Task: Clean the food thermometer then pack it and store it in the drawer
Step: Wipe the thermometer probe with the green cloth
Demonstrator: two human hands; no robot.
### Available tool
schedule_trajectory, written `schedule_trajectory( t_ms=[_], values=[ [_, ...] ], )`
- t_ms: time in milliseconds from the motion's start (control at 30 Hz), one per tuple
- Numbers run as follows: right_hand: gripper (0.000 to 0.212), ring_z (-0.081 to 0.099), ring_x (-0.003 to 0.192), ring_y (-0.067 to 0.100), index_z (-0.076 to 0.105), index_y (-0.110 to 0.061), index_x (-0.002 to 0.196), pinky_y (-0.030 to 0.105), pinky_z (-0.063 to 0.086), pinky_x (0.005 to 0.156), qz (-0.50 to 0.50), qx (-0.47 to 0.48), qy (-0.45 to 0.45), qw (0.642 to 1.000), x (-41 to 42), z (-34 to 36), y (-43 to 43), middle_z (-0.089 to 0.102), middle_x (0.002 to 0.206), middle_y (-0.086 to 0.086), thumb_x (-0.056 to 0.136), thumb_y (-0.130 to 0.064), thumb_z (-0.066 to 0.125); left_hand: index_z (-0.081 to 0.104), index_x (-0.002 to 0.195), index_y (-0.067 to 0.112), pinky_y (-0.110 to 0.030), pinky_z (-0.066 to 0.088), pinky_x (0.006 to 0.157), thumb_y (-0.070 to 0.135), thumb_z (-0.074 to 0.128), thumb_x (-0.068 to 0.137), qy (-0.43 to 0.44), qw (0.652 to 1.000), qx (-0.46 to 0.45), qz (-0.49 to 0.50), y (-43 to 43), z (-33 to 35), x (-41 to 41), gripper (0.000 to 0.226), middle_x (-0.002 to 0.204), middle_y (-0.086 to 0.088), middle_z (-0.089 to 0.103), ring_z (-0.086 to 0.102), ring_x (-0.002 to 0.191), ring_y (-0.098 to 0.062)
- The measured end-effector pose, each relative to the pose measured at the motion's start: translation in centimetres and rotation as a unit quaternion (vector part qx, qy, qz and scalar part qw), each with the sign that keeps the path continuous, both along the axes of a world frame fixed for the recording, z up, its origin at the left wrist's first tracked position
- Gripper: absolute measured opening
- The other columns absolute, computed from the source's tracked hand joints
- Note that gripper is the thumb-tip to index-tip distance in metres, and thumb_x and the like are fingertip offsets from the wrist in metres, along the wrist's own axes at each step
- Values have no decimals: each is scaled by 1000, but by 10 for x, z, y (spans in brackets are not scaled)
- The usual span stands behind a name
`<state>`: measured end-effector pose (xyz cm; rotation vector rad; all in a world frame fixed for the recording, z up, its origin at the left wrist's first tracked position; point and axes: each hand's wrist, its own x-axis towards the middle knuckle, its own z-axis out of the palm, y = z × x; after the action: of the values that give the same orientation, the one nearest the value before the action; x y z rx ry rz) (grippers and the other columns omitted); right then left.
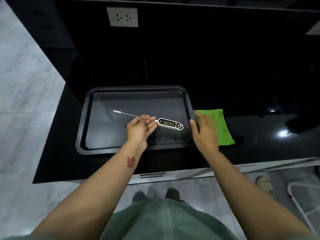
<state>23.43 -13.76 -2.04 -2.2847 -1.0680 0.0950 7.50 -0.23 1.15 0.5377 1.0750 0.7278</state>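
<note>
A white digital food thermometer (170, 123) with a long metal probe and a white tip cap lies over a dark baking tray (97, 108) on the black counter. My left hand (140, 129) pinches the probe close to the thermometer's body, palm turned up. A folded green cloth (223, 125) rests on the counter just right of the tray. My right hand (204, 132) hovers over the cloth's left edge with fingers spread, covering part of it; whether it touches the cloth I cannot tell.
The black counter (259, 135) runs to the right and ends at a front edge near my body. A white wall socket (122, 16) sits on the dark back wall. A white wire rack (304, 205) and a sandal (264, 185) lie on the floor at lower right.
</note>
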Motion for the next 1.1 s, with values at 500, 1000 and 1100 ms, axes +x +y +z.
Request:
schedule_trajectory(
  t_ms=[500,1000,1100],
  values=[
    [63,31,139,27,39,-10,142,43,24,110,-74,-166,-55,982,61,-33,-26,38,151,9,93,-48,50,57,91,4,-31,62,70,13,46,102,-9,1000,13,22,-16,9,40,18,88,-16,70,71,79,-24],
    [24,53,88,25,42,-7,122,33,39,72,-88,39,154,983,74,6,-1,57,106,13,100,-17,41,55,93,3,-31,62,69,12,45,102,-13,999,18,44,-3,17,42,16,92,-18,69,70,83,-26],
    [22,55,86,22,46,-9,119,33,41,73,-8,78,213,974,62,22,20,59,98,6,99,-18,45,54,90,4,-29,62,65,11,45,102,-22,998,30,49,8,22,42,18,89,-17,69,70,79,-25]
  ],
)
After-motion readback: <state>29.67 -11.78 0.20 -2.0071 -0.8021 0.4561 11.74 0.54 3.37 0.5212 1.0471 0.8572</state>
